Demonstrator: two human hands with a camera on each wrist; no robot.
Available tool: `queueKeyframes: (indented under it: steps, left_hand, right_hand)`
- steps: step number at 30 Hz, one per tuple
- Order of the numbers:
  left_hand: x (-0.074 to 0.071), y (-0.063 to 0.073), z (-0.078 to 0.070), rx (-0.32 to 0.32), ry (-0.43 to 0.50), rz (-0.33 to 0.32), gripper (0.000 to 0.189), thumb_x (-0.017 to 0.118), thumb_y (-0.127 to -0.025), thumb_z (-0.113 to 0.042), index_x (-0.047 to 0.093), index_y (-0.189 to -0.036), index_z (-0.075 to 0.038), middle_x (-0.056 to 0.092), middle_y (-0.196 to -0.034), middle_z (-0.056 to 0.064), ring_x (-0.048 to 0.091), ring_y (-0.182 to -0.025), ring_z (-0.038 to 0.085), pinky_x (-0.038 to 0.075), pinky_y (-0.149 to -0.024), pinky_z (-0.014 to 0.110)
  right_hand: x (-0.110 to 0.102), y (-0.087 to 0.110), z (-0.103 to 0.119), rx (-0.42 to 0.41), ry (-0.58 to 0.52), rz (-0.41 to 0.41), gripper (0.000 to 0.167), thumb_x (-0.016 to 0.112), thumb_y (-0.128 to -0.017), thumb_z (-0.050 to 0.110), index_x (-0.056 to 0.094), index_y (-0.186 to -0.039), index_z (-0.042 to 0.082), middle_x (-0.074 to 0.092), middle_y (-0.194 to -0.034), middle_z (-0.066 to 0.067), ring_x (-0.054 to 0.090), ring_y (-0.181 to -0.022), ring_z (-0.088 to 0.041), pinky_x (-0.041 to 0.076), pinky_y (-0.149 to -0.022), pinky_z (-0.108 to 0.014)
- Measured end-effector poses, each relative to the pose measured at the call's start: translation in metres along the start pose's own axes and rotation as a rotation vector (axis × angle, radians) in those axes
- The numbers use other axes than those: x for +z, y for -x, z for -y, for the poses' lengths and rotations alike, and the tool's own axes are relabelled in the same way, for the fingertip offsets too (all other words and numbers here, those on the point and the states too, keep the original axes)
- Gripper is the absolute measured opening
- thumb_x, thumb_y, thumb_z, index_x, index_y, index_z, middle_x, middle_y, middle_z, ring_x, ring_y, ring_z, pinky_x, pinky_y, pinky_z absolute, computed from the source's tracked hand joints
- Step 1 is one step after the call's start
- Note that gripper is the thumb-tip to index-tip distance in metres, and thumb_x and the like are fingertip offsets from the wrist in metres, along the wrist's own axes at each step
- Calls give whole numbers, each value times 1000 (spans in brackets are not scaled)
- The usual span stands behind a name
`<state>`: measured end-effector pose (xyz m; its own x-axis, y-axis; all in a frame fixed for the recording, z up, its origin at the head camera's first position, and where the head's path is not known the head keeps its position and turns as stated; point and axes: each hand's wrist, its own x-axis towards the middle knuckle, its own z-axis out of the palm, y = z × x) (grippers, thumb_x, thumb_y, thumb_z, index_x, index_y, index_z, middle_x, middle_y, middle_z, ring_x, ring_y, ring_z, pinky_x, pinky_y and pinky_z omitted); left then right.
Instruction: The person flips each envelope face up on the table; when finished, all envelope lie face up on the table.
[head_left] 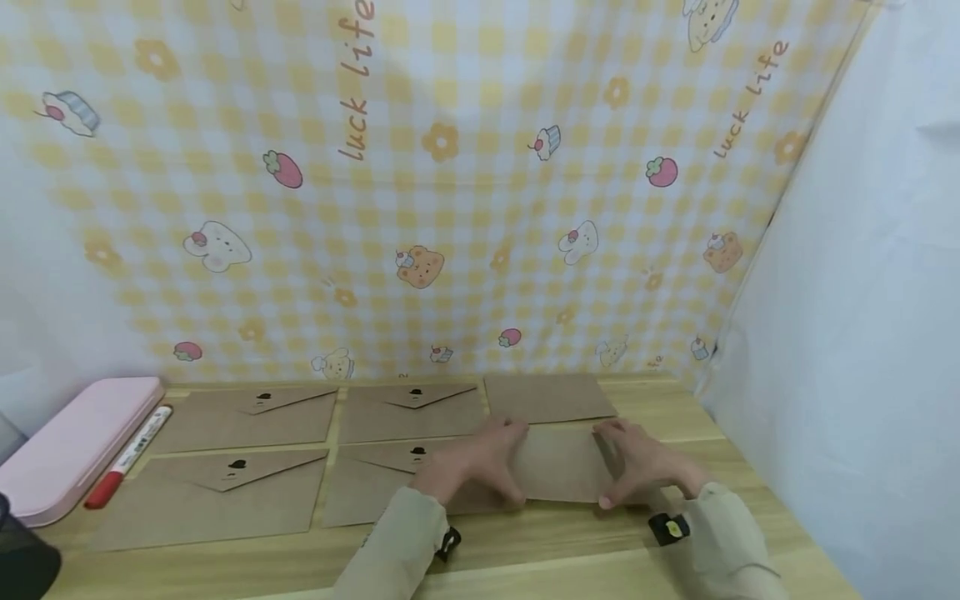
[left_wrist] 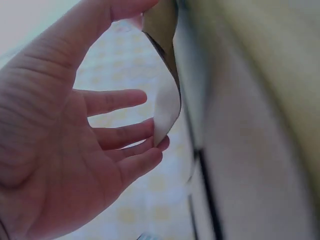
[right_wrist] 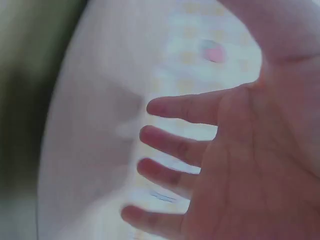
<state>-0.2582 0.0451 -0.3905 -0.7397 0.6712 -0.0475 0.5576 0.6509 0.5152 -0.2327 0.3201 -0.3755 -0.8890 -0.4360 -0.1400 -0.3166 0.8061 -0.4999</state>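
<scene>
A plain brown paper envelope (head_left: 562, 467), flap side not showing, lies between both hands at the front right of the table. My left hand (head_left: 480, 462) holds its left side, thumb at the near edge and fingers at the far edge. In the left wrist view, a bent corner of brown paper (left_wrist: 169, 100) meets the fingertips. The right hand (head_left: 641, 462) spans the envelope's right side in the same way. Its fingers (right_wrist: 175, 145) are straight and spread beside the paper in the right wrist view, where the thumb tip is out of frame.
Several more brown envelopes lie in two rows, such as the back left one (head_left: 225, 421) with a hat print. Behind the front one is a plain envelope (head_left: 547, 398). A red-capped marker (head_left: 131, 454), a pink case (head_left: 78, 446) and a dark object (head_left: 26, 554) stand left.
</scene>
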Motion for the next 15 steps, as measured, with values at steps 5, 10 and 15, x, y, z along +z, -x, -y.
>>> queueKeyframes:
  steps: [5,10,15]
  left_hand:
    - [-30,15,17,15,149,-58,94,84,-62,-26,36,-140,-3,39,-140,14,37,-126,29,33,-102,43]
    - [-57,30,34,19,145,-97,94,82,-66,-31,34,-142,-3,32,-146,13,27,-133,32,27,-104,50]
    - [-73,42,42,13,203,-101,96,83,-66,-27,31,-144,-4,30,-147,13,26,-134,32,26,-105,49]
  right_hand:
    - [-23,23,3,-158,-11,-274,47,82,-69,30,53,-101,12,15,-143,-31,21,-122,-61,30,-81,-74]
    - [-21,46,5,-283,159,-373,41,82,-68,31,64,-103,20,14,-148,-23,16,-127,-55,25,-81,-77]
    - [3,49,7,-352,257,-337,66,85,-61,29,63,-120,10,1,-153,-16,-4,-137,-41,26,-81,-76]
